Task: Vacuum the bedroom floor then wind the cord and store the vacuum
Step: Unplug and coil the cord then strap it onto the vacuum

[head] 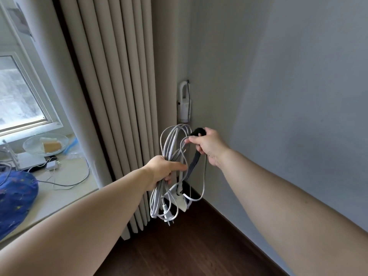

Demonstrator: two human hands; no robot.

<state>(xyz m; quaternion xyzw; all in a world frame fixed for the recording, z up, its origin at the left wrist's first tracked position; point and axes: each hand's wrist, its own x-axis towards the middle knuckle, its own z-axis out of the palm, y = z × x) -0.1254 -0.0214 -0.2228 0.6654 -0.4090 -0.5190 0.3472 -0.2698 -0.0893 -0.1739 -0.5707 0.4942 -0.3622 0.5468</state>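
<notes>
Grey cord (169, 156) is hanging coiled at centre, left hand (163, 170) clamping the loops together while right hand (207, 146), at one o'clock, is gripping a black strap (192, 166), apparently for binding.

We see pleated beige curtains (111, 92) at twelve o'clock, a daylit window (18, 92) at ten, grey wall (288, 76) at two, dark wood floor (189, 246) at six.
</notes>
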